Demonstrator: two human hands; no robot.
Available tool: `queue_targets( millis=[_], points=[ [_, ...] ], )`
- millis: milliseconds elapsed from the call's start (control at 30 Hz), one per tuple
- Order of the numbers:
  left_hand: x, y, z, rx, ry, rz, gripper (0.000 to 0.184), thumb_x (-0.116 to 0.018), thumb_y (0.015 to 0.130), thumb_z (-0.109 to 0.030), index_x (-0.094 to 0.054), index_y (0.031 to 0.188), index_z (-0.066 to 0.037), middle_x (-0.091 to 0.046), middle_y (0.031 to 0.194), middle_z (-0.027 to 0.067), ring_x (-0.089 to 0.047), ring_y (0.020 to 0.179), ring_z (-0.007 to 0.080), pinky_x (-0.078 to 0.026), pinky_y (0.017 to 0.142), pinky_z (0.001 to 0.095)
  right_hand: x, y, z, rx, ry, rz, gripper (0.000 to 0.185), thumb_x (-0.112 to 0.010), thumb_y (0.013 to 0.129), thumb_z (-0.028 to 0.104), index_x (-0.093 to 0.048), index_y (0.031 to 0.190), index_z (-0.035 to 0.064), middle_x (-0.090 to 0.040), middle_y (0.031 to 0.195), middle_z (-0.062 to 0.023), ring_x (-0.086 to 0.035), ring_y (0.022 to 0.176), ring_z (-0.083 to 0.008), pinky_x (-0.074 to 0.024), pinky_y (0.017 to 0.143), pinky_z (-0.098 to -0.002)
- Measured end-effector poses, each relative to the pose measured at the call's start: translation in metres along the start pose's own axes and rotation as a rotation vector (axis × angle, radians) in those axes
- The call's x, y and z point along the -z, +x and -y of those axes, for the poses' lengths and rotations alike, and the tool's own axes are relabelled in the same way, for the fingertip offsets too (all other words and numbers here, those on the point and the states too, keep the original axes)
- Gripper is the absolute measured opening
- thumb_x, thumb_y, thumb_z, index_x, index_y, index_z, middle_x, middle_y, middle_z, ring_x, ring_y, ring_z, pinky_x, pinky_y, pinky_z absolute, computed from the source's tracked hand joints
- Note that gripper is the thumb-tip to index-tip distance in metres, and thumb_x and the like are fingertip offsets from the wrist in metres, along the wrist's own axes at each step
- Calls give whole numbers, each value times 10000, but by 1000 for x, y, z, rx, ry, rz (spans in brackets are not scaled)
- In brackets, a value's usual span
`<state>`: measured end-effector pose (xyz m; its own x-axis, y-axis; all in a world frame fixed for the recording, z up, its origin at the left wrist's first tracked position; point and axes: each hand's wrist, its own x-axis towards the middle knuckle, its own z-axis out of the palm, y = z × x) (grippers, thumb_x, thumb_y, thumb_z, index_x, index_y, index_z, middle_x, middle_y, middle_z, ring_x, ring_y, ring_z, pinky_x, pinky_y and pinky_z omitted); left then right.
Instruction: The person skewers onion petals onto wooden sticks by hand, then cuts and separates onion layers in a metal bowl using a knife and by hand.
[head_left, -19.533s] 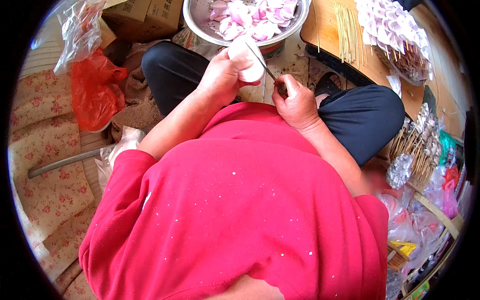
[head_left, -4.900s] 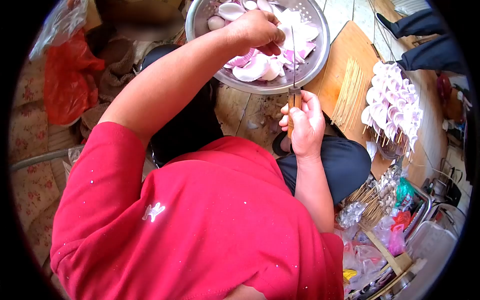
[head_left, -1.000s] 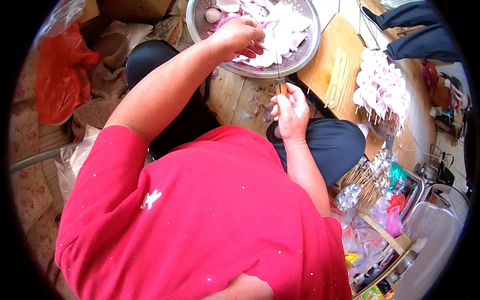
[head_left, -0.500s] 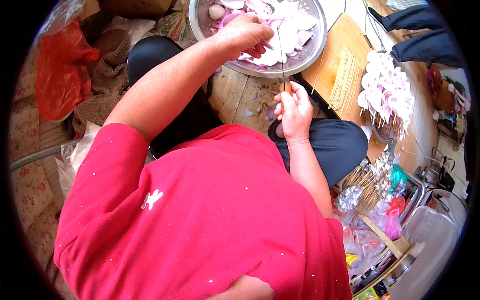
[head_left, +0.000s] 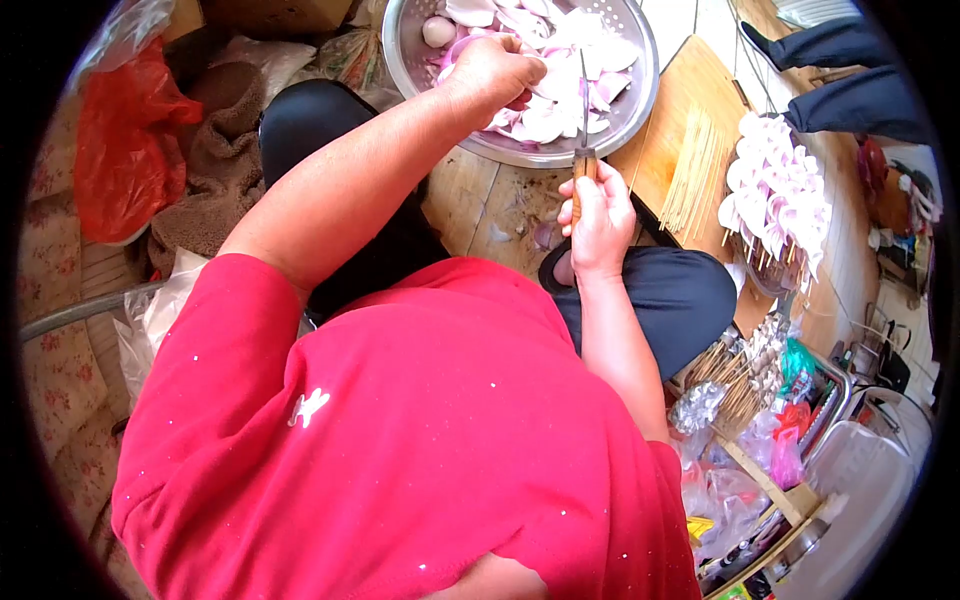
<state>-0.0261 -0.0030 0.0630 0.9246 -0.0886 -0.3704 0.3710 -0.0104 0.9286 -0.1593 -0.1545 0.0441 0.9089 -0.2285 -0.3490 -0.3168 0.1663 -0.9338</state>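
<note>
My right hand [head_left: 602,220] is closed around the wooden handle of a knife [head_left: 584,110], whose narrow blade points up over the near right of a metal colander [head_left: 650,75]. In the colander lies a heap of cut onion pieces [head_left: 600,55], white and pale purple, with one whole peeled onion [head_left: 437,32] at the left. Over the heap's left part, my left hand [head_left: 497,72] has its fingers bent and pressed together. What they pinch, if anything, is hidden. The blade stands apart from the left fingers.
Right of the colander, a wooden board [head_left: 690,75] bears loose bamboo skewers [head_left: 692,180]. Beyond is a pile of skewered onion pieces [head_left: 775,190]. More skewers [head_left: 735,375] and plastic bags lie lower right. A red bag [head_left: 130,140] is at left; another person's legs [head_left: 840,100] show upper right.
My right hand and the knife have shifted a little right and down, the blade moving away from my left hand. My left hand stays over the onion pieces, fingers still bent.
</note>
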Motion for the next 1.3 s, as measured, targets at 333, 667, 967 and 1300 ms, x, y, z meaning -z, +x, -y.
queue_targets(
  millis=[333,667,967,1300],
  points=[
    [-2,0,-5,25,-20,48,189,-628,778,-51,-573,942,23,-610,736,97,-613,619,176,-541,565,307,4,-8,-5,61,11,141,335,-525,892,140,-479,1180,-24,-596,800,-81,-491,518,-53,-389,437,-175],
    [-4,-7,-5,70,-89,154,172,-650,739,-28,-581,889,21,-612,718,95,-606,570,173,-534,533,295,4,-4,-6,23,88,139,343,-527,893,161,-482,1181,-19,-594,784,-75,-487,496,-61,-373,395,-180],
    [-11,7,5,-63,177,234,358,-620,758,-118,-608,1097,-2,-675,861,143,-659,765,208,-536,668,316,5,5,-2,-43,156,-69,236,-515,889,153,-538,1071,4,-585,733,-54,-476,468,-63,-363,373,-194],
    [21,35,16,-193,1407,-56,357,-539,760,-196,-639,1096,-126,-616,1115,144,-561,1070,303,-448,889,431,9,-3,-2,-24,128,-56,235,-528,886,159,-543,1065,8,-590,743,-44,-479,472,-57,-370,382,-187]
  ],
)
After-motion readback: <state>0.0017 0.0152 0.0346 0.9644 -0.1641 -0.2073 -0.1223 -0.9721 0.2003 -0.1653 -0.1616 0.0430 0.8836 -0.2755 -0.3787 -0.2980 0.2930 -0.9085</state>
